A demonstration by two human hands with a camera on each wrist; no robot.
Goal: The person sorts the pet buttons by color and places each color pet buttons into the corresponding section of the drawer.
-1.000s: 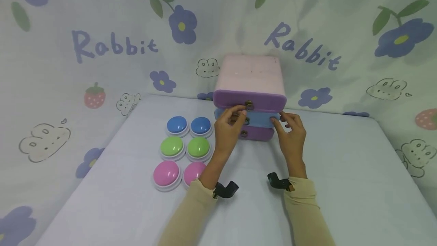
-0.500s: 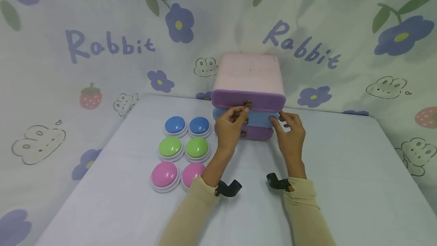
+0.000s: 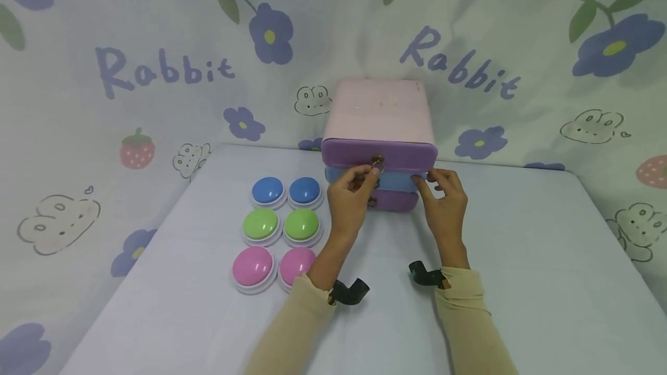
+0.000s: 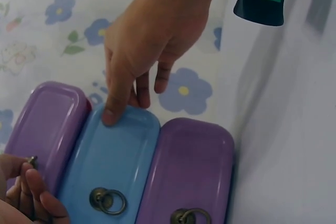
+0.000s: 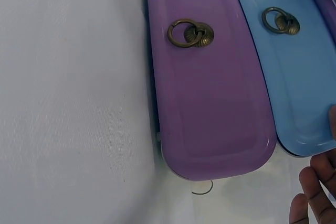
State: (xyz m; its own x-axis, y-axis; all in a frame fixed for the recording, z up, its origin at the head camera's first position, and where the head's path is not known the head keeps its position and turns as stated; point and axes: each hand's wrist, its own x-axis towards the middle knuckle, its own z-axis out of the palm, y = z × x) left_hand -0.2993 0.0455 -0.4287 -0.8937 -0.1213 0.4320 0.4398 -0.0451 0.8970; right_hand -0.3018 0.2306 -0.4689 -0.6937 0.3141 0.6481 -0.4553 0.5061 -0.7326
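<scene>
The cabinet point(image 3: 379, 111) stands on the table point(image 3: 521, 247), its pink shell in front of the cloth point(image 3: 333, 33). It contains three stacked drawers: the purple top drawer point(image 3: 339, 152), the blue middle drawer point(image 3: 398, 181) and the purple bottom drawer point(image 3: 398, 202). Each drawer carries a brass ring pull at the centre of its front: top pull point(image 3: 377, 159), middle pull point(image 4: 101, 199), bottom pull point(image 5: 198, 34). No drawer interior is visible, so the contents cannot be told. Whether the top drawer sits fully home cannot be told either.

The left hand point(image 3: 348, 204) is at the cabinet's front, pinching the ring of the top pull between thumb and forefinger. The right hand point(image 3: 445, 204) is at the cabinet's right side and grips the right end of the middle drawer: the thumb lies on the front face, with the other fingers bent beside and behind its edge.

Six domed buttons in white bases stand to the left of the cabinet in three rows of two. The blue buttons point(image 3: 267, 190) are nearest the cloth, followed by the green buttons point(image 3: 260, 224). The pink buttons point(image 3: 252, 266) are furthest forward of the cabinet; the left forearm partly covers one.
</scene>
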